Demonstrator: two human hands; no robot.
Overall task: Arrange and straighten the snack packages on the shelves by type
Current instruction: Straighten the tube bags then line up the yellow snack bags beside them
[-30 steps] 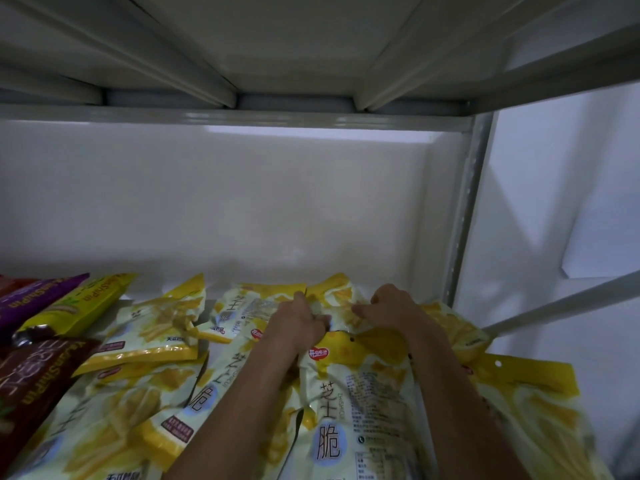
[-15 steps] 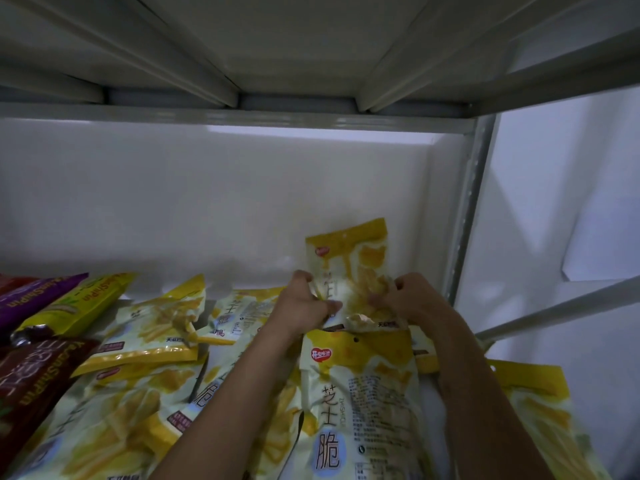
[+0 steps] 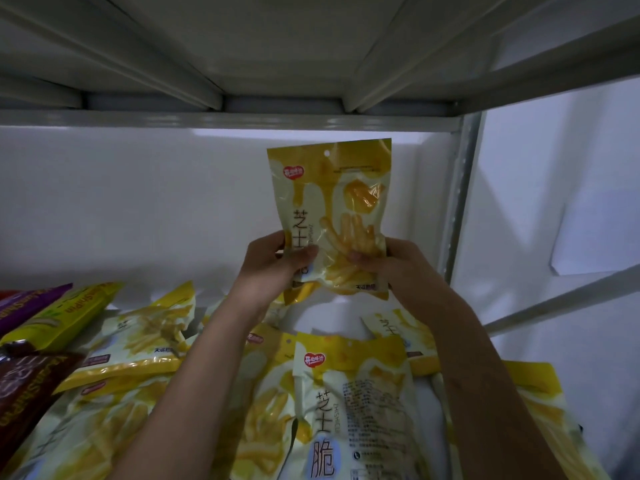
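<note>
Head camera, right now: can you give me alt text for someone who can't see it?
Two hands, left hand and right hand, hold a yellow snack bag upright above a shelf. More yellow bags lie flat below it; purple, yellow-green and brown packs sit at the far left.

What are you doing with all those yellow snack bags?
A person is tidying a shelf of snacks. Both hands hold one yellow bag upright in the air, the left hand gripping its lower left edge and the right hand its lower right. More yellow bags lie flat in a messy heap below, and purple, yellow and brown packs sit at the far left.
</note>
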